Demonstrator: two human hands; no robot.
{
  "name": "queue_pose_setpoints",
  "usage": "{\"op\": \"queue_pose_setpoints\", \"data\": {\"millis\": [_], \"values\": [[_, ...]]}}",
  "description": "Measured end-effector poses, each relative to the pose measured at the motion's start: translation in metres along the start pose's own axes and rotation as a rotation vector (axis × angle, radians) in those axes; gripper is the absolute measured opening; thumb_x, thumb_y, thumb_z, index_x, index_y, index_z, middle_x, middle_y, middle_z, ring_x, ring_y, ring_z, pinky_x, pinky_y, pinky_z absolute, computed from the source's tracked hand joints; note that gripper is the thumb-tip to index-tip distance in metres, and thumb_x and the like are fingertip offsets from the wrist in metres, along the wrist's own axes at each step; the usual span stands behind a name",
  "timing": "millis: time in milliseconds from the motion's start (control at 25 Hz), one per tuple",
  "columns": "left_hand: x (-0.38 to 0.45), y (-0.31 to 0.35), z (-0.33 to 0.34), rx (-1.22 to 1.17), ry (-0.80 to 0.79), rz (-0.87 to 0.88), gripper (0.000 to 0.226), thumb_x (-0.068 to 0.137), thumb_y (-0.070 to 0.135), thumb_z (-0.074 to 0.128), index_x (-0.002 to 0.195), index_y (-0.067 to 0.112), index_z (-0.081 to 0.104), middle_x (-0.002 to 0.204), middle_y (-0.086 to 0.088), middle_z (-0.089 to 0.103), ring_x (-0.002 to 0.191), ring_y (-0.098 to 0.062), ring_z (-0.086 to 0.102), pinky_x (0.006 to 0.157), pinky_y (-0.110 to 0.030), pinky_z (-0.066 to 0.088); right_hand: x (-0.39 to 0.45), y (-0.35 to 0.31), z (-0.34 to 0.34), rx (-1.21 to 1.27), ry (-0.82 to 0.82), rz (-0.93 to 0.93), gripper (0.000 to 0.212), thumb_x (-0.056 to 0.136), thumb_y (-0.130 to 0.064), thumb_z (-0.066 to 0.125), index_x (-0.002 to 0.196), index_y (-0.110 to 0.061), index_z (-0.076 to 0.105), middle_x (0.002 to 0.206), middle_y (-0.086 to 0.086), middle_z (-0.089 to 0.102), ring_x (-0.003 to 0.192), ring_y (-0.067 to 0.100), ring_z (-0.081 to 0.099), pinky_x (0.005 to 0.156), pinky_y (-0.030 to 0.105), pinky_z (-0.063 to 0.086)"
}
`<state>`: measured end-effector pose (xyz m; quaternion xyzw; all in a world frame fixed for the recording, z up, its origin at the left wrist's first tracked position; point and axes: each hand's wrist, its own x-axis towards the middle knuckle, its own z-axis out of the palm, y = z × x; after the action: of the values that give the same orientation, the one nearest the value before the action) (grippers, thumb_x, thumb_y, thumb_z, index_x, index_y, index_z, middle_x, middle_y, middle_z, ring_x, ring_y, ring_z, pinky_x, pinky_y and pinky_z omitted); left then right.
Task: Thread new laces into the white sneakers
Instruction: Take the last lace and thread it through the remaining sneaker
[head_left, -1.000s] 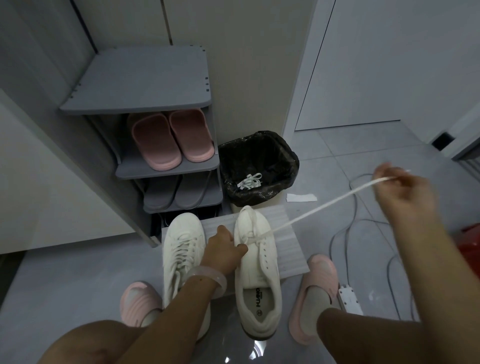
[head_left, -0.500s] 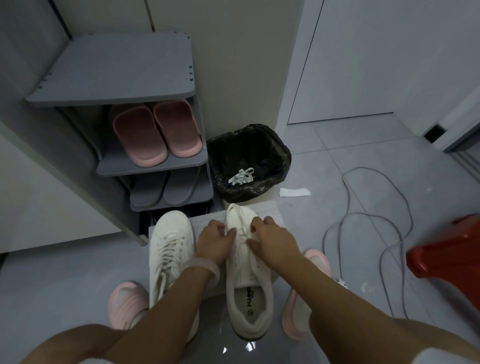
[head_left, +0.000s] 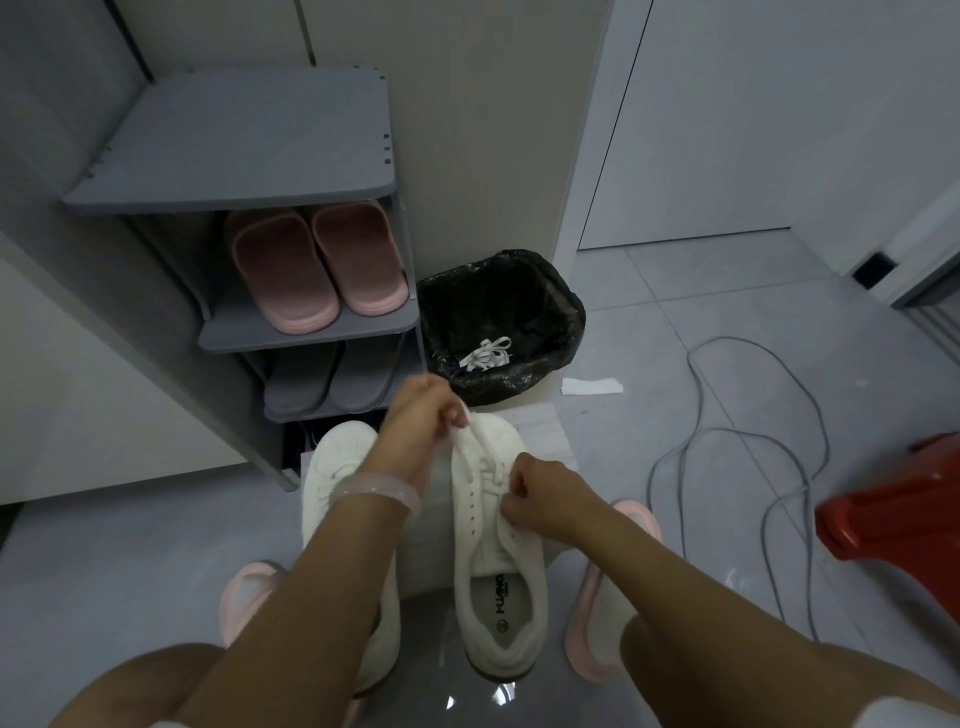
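Grey shoe rack (head_left: 234, 140) behind, right sneaker (head_left: 498, 545) on floor between knees, light, soft-sided, left hand (head_left: 415, 421) curled gripping its toe, right hand (head_left: 540, 488) pinching the limp lace (head_left: 493, 475) mid-eyelets; best taken near lace tip, likely slippery.

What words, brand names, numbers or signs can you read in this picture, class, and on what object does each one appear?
"HUANQ": approximate reading of dark brand lettering printed on the insole of the right white sneaker; the last letters are blurred.
Round mark beside it on the insole: too small to read.
No other text is readable.
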<state>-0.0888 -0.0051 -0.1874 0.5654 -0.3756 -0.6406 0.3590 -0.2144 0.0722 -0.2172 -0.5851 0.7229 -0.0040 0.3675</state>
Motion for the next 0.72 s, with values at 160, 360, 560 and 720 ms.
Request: {"op": "queue_pose_setpoints", "data": {"millis": [160,360,560,720], "values": [[-0.004,0.008,-0.02,0.313,0.075,0.162,0.023,0.087,0.004,0.046,0.076,0.024,0.048,0.067,-0.004,0.052,0.061,-0.017,0.051,0.066,-0.029,0.044,-0.002,-0.008,0.011,-0.165,0.109,-0.04,0.016,0.093,-0.02,0.042,0.099,-0.007,0.049,0.097,0.011,0.045,0.086,0.029,0.053,0.067,0.029,0.034],[0.007,-0.017,-0.05,1.075,0.099,0.072,0.017,0.088,0.014,0.048,0.077,0.017,0.061,0.093,-0.005,0.062,0.097,-0.028,0.058,0.093,-0.042,0.046,-0.001,-0.009,0.003,-0.122,0.013,-0.026,0.015,0.09,-0.01,0.044,0.105,-0.01,0.043,0.106,0.015,0.054,0.081,0.022,0.044,0.068,0.03,0.035],[0.004,-0.026,-0.047,1.259,-0.044,0.164,0.015,0.087,0.013,0.051,0.089,0.022,0.062,0.113,-0.002,0.057,0.111,-0.024,0.052,0.099,-0.046,0.039,-0.004,-0.009,0.0,-0.133,0.056,0.014,0.007,0.092,-0.015,0.043,0.097,-0.01,0.043,0.107,0.014,0.055,0.08,0.021,0.042,0.067,0.029,0.035],[0.001,-0.045,-0.03,1.282,-0.25,0.317,0.025,0.089,0.023,0.053,0.114,0.022,0.055,0.116,0.001,0.058,0.113,-0.02,0.052,0.097,-0.039,0.039,-0.005,-0.009,0.003,-0.145,0.085,-0.006,0.01,0.091,-0.018,0.044,0.09,-0.013,0.036,0.103,0.014,0.055,0.08,0.025,0.046,0.066,0.03,0.033]]}}
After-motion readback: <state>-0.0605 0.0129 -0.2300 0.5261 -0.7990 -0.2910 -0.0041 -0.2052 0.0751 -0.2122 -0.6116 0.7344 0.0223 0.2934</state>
